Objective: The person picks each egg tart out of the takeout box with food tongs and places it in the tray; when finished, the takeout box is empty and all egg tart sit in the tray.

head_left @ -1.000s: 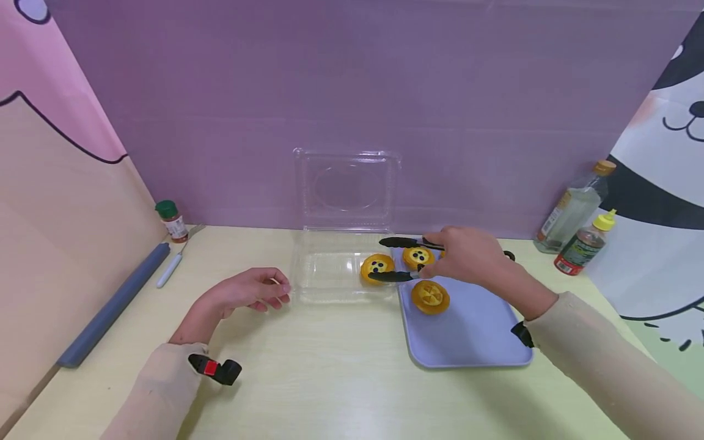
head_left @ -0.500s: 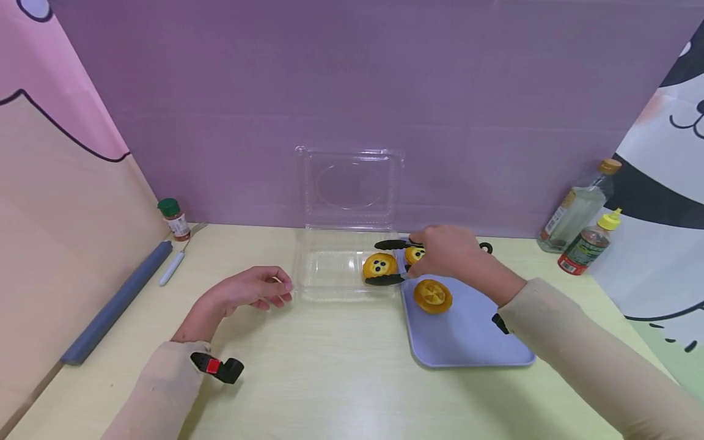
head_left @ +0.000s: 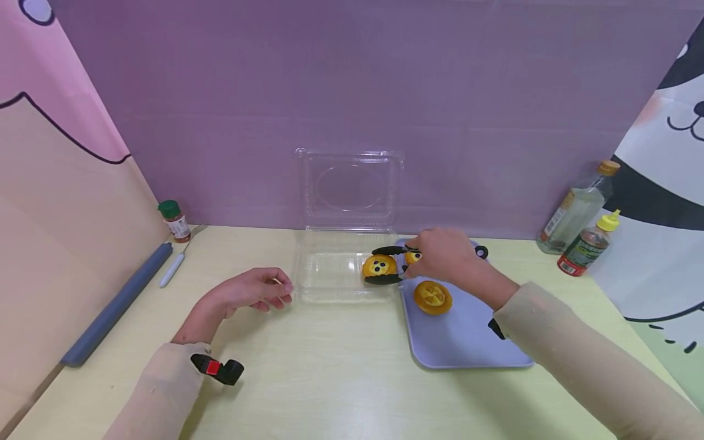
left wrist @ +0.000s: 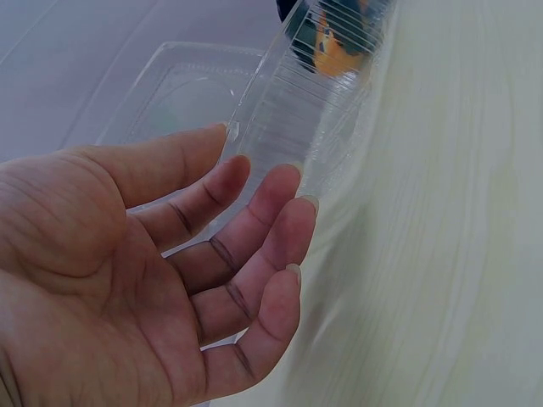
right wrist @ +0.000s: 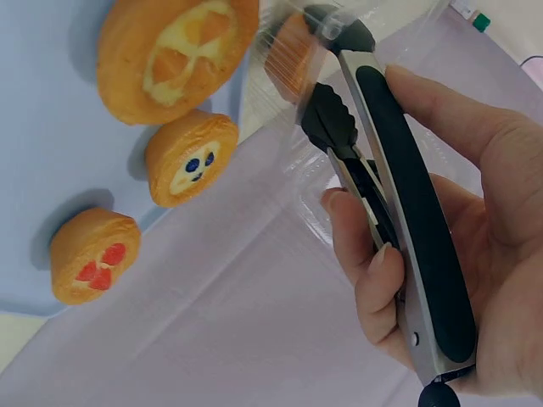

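My right hand [head_left: 442,256] grips black-and-silver tongs [right wrist: 416,212]. Their black scalloped tips lie on either side of a blueberry-topped tart [head_left: 378,264], which sits at the right end of a clear hinged plastic container [head_left: 321,269]. The container's lid [head_left: 352,186] stands up at the back. My left hand [head_left: 250,289] is at the container's left side, fingers loosely bent, thumb and index fingertips right at its clear rim in the left wrist view. On the lavender tray [head_left: 473,342] are a tart with yellow fruit [head_left: 432,297], another blueberry tart [right wrist: 193,165] and a red-topped tart [right wrist: 97,259].
At the back left stand a green-capped jar [head_left: 175,221], a white-handled utensil [head_left: 173,270] and a long blue-grey roll [head_left: 118,305]. A clear bottle [head_left: 577,208] and a yellow-capped bottle [head_left: 588,244] are at the back right. A purple backdrop [head_left: 231,122] rises behind the table.
My right hand has moved left with the tongs, and their tips have drawn slightly closer together around the blueberry tart in the container. My left hand has stayed in place.
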`<action>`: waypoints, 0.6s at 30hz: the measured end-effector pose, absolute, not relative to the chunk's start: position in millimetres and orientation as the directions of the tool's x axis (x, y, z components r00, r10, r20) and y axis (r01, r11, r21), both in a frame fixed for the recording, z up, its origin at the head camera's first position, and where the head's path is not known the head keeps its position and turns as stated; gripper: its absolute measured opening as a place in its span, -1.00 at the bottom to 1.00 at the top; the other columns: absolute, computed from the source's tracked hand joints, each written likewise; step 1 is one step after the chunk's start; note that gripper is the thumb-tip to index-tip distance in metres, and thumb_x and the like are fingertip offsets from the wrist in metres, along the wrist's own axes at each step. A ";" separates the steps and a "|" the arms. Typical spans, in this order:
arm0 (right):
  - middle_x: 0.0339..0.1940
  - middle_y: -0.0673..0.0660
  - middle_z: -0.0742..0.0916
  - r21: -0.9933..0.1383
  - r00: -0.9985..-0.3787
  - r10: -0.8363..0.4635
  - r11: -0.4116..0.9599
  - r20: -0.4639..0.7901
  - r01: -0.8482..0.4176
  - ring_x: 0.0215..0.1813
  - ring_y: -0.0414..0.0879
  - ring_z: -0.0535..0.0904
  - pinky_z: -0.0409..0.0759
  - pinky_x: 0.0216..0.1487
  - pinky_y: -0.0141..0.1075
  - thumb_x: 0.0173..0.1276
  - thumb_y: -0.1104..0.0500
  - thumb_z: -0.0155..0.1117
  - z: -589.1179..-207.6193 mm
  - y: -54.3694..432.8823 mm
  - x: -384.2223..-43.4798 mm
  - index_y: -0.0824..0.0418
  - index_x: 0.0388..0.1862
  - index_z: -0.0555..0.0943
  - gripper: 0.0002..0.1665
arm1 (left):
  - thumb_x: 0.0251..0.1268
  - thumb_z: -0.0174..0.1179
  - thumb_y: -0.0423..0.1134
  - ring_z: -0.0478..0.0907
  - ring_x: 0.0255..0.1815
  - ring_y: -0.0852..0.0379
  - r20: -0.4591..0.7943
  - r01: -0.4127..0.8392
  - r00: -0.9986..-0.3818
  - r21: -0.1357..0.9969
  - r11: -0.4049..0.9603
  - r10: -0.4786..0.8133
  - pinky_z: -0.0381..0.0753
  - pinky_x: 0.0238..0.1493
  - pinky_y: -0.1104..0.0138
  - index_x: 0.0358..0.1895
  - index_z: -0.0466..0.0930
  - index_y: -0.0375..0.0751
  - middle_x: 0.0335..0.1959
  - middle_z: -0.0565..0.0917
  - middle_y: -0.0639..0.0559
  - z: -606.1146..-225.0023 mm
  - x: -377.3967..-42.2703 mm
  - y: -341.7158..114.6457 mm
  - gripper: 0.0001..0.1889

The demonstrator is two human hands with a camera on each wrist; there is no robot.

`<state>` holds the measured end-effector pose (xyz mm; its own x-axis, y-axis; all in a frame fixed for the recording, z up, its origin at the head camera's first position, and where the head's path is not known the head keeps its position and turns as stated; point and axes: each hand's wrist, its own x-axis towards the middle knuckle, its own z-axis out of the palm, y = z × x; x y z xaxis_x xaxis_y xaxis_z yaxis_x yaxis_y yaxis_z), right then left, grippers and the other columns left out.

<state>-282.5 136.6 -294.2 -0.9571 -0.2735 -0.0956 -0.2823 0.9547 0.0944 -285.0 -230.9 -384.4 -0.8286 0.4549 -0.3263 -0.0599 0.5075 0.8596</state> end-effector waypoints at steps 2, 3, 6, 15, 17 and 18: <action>-0.12 0.07 0.77 0.080 -0.957 -0.276 0.956 -0.084 -0.283 -0.43 -0.11 0.44 0.19 -0.61 -0.34 0.10 -0.26 0.52 -296.1 139.3 -281.3 -0.02 0.31 0.60 -0.20 | 0.48 0.15 -0.02 0.63 -0.02 -0.01 -0.325 -0.057 -0.829 0.858 0.510 0.455 0.59 -0.03 0.19 0.10 0.48 -0.34 -0.02 0.68 -0.20 -384.1 -285.2 -230.7 -0.58; -0.08 0.08 0.78 0.076 -0.958 -0.277 0.956 -0.078 -0.283 -0.40 -0.11 0.46 0.21 -0.61 -0.34 0.11 -0.26 0.52 -296.7 140.8 -280.7 -0.02 0.31 0.60 -0.20 | 0.48 0.15 -0.03 0.63 -0.03 -0.01 -0.322 -0.056 -0.832 0.859 0.509 0.452 0.58 -0.03 0.19 0.10 0.48 -0.35 -0.02 0.69 -0.20 -384.3 -285.3 -230.4 -0.58; 0.02 0.08 0.76 0.036 -0.962 -0.265 0.963 -0.072 -0.268 -0.35 -0.09 0.50 0.24 -0.60 -0.33 0.11 -0.28 0.51 -297.7 145.6 -279.1 -0.03 0.34 0.58 -0.18 | 0.48 0.15 -0.04 0.64 -0.03 -0.01 -0.327 -0.064 -0.837 0.855 0.514 0.439 0.58 -0.02 0.18 0.10 0.49 -0.34 -0.02 0.69 -0.20 -385.2 -286.0 -230.2 -0.59; -0.07 0.09 0.77 -0.086 -0.965 -0.261 0.962 -0.024 -0.258 -0.33 -0.08 0.49 0.28 -0.59 -0.31 0.13 -0.31 0.47 -298.7 160.6 -271.8 -0.03 0.37 0.54 -0.14 | 0.48 0.16 -0.05 0.64 -0.03 0.01 -0.329 -0.065 -0.837 0.854 0.517 0.437 0.59 -0.02 0.20 0.10 0.50 -0.33 -0.03 0.70 -0.16 -386.4 -286.5 -229.7 -0.61; 0.01 0.10 0.77 -0.118 -0.966 -0.260 0.959 -0.017 -0.256 -0.30 -0.08 0.50 0.32 -0.58 -0.31 0.14 -0.31 0.46 -297.7 164.1 -268.5 -0.01 0.38 0.54 -0.15 | 0.48 0.16 -0.05 0.64 -0.03 0.01 -0.329 -0.064 -0.836 0.853 0.517 0.439 0.58 -0.03 0.21 0.09 0.50 -0.32 -0.04 0.70 -0.15 -386.8 -286.7 -230.2 -0.61; 0.02 0.11 0.76 -0.132 -0.966 -0.259 0.958 -0.012 -0.255 -0.29 -0.08 0.50 0.33 -0.57 -0.31 0.15 -0.31 0.45 -297.1 166.2 -266.5 0.00 0.38 0.54 -0.15 | 0.47 0.16 -0.05 0.64 -0.04 0.00 -0.333 -0.072 -0.838 0.853 0.517 0.433 0.58 -0.03 0.21 0.09 0.50 -0.31 -0.05 0.70 -0.13 -387.2 -287.0 -230.1 -0.62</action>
<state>-266.5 166.2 -297.1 -0.9658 -0.2588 -0.0124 -0.2550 0.9579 -0.1316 -287.0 -230.1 -387.2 -0.8378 0.4331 -0.3326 -0.0716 0.5167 0.8531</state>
